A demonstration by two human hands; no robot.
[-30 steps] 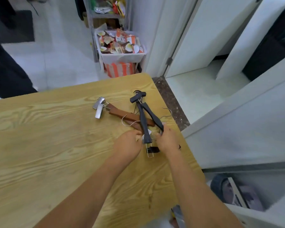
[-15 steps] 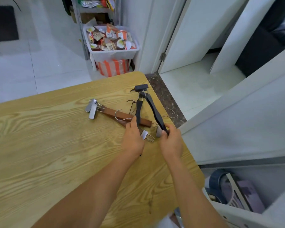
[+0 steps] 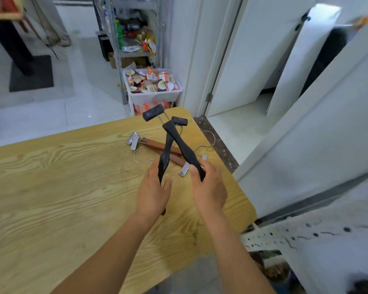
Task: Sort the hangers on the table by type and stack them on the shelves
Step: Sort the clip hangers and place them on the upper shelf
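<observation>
1. Black, matte and slightly waisted, the two bars are up off the table, crossed like open scissors. The left hand (image 3: 152,194) has its fingers curled round the near end of the first black hanger (image 3: 165,160), and the right hand (image 3: 209,187) is wrapped round the near end of the second black hanger (image 3: 187,154).
2. Main risk, as I judge it: the bars cross near their far ends, where padded black clips (image 3: 153,112) hang on thin wire. If the hands pull apart sideways, those clips could lock together.
3. Second risk: both bars are held right over the brown hangers (image 3: 155,144) lying on the table (image 3: 62,187). A trailing hook could snag one and drag it towards the right edge, which is close by.
4. A thin wire hook (image 3: 208,137) already reaches past that right edge. I cannot tell which hanger it belongs to, and it looks easy to knock to the floor.
5. Materials: the brown hangers are smooth flat wood with shiny folded metal clips (image 3: 133,140) and springy wire hooks. The table is pale, strongly grained wood with a rounded corner.
6. Far off stand a white bin (image 3: 155,97) of packets and a metal rack (image 3: 136,39). Sorting looks only partly done, with the brown type left on the table.
</observation>
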